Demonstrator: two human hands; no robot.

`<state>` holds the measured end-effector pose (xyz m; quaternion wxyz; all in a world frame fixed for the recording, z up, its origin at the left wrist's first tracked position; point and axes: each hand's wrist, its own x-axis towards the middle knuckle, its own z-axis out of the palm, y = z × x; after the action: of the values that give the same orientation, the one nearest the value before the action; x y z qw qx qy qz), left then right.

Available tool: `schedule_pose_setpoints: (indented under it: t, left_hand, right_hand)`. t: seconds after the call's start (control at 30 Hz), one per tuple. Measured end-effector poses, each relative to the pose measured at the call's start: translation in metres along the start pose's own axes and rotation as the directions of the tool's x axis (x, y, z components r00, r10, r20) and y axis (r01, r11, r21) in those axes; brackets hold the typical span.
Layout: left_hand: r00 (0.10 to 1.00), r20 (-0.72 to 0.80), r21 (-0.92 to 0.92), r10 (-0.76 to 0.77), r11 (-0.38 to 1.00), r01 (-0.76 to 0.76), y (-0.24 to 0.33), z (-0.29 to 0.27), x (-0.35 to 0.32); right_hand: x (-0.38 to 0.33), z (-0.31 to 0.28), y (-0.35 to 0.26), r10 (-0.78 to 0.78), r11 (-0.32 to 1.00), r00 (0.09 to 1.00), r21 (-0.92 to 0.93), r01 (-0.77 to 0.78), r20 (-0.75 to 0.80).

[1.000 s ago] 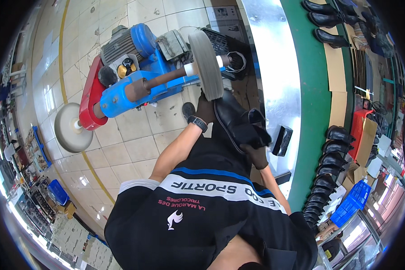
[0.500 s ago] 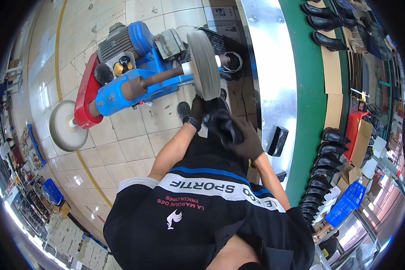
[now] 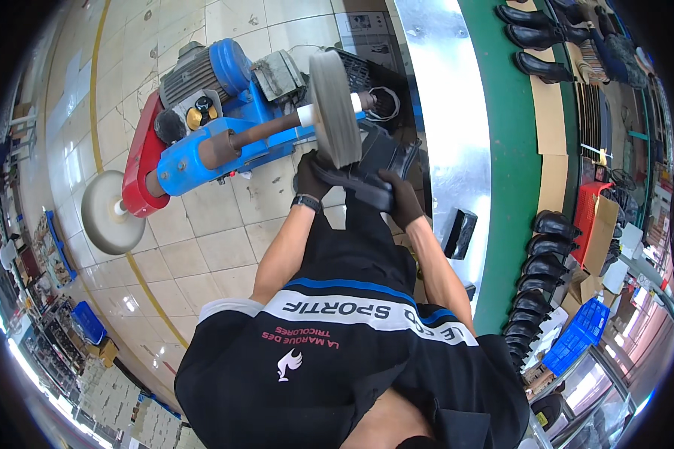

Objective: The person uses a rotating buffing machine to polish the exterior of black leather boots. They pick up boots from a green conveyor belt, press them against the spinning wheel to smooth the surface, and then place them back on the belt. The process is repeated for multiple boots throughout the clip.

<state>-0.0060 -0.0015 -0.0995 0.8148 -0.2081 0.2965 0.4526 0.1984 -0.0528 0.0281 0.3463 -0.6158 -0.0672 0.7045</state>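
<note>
Both my hands wear black gloves and grip one black boot (image 3: pixel 378 153). My left hand (image 3: pixel 311 176), a watch on its wrist, holds the boot's left end. My right hand (image 3: pixel 404 203) holds the lower right end. The boot rests against the lower edge of a grey buffing wheel (image 3: pixel 333 108). The wheel sits on the shaft of a blue polishing machine (image 3: pixel 202 146) with a red base, standing on the tiled floor. A second, pale round wheel (image 3: pixel 108 213) is at the machine's left end.
A shiny metal strip (image 3: pixel 445 112) and a green belt (image 3: pixel 511 165) run to the right. Rows of black boots (image 3: pixel 543 258) stand beside it, more at top right (image 3: pixel 532 26). A red crate (image 3: pixel 588 217), a blue crate (image 3: pixel 577 340) and a black basket (image 3: pixel 363 69) are nearby.
Both hands have carried the boot up and left, from below and right of the wheel to its lower edge. The boot has been turned in my grip.
</note>
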Motion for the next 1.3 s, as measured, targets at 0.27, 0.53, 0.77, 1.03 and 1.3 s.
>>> schedule_pose_setpoints:
  t: [0.27,0.53,0.77,1.03,1.3]
  left_hand:
    - [0.206,0.698,0.678,0.686,-0.725,0.116,0.031,0.011,-0.056]
    - [0.365,0.542,0.836,0.757,-0.529,-0.145,-0.017,0.142,-0.078]
    - [0.254,0.815,0.576,0.521,-0.776,-0.256,-0.022,0.175,-0.095]
    - [0.235,0.925,0.353,0.298,-0.902,-0.246,-0.011,0.193,-0.097]
    - [0.254,0.965,0.039,-0.064,-0.925,-0.379,-0.018,0.208,-0.095]
  right_hand:
    - [0.06,-0.01,0.012,0.45,0.851,0.887,0.253,-0.461,0.103]
    - [0.025,-0.019,0.051,0.421,0.797,0.906,0.455,-0.397,0.054]
    - [0.039,-0.013,0.099,0.296,0.708,0.919,0.586,-0.395,0.261]
    - [0.055,0.002,0.156,-0.26,0.938,0.916,-0.144,0.315,0.307]
    - [-0.007,0.036,0.108,0.044,0.781,0.927,0.566,-0.264,0.372]
